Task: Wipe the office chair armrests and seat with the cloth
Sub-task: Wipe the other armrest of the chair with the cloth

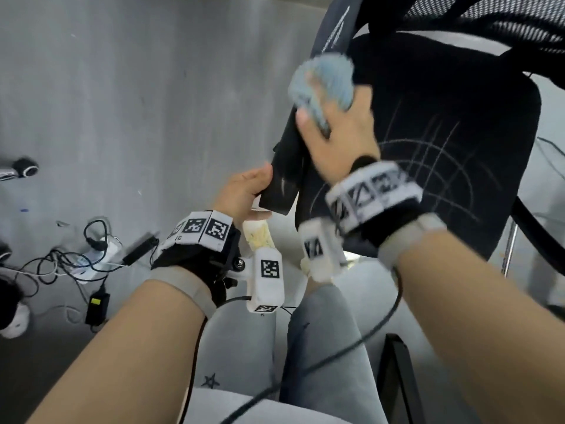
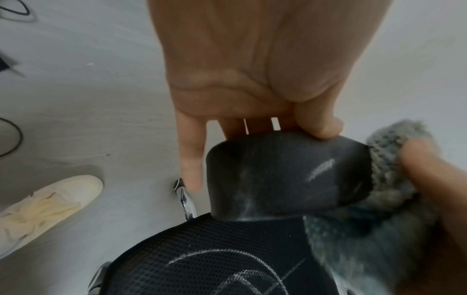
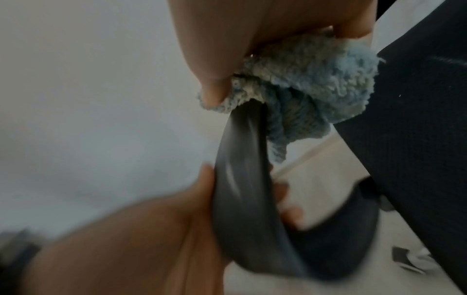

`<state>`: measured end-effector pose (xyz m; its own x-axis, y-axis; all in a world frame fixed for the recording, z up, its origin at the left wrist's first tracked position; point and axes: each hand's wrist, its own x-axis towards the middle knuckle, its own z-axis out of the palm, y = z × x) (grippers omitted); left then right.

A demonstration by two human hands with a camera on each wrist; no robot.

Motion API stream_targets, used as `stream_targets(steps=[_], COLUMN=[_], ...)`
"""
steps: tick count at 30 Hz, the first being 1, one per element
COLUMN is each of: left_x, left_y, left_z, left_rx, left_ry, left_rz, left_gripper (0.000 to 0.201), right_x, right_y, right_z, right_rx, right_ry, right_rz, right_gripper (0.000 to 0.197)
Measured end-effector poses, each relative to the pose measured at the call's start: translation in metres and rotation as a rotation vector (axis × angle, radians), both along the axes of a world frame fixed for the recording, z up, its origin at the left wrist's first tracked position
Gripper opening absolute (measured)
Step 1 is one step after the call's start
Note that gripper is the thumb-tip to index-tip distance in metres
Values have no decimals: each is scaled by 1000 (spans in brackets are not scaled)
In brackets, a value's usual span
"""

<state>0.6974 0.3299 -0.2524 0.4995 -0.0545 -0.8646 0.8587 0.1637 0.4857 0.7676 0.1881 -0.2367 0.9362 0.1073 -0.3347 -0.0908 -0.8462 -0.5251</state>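
A black office chair with a mesh seat (image 1: 428,142) bearing chalk-like white lines stands ahead of me. Its black left armrest (image 1: 293,154) runs up the middle of the head view. My left hand (image 1: 244,191) grips the armrest's near end (image 2: 285,175), thumb on top and fingers underneath. My right hand (image 1: 336,130) holds a bunched light blue cloth (image 1: 324,84) and presses it on the armrest further along. In the right wrist view the cloth (image 3: 316,83) wraps over the armrest's edge (image 3: 242,159). A white streak marks the armrest near my left thumb.
The grey floor (image 1: 122,102) on the left holds a tangle of cables, a power strip and adapters (image 1: 91,255). A chair castor (image 1: 26,168) lies at the far left. My grey-trousered legs (image 1: 321,347) and a cream shoe (image 2: 43,209) are below.
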Motion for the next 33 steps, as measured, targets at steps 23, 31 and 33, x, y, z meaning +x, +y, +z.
stream_targets(steps=[23,31,33], left_x=[8,9,10], left_y=[-5,1,1], left_z=[6,0,2], left_rx=[-368,-159,-211], left_ry=[32,25,34], left_rz=[202,16,44], left_gripper=[78,91,93], right_x=[-80,-28,-62], right_y=[-10,-3,2], right_z=[-2,-1,-3], right_rx=[-101,-49,-46], right_ry=[-22,-142,-94], right_rz=[479,81,245], right_gripper=[40,44,49])
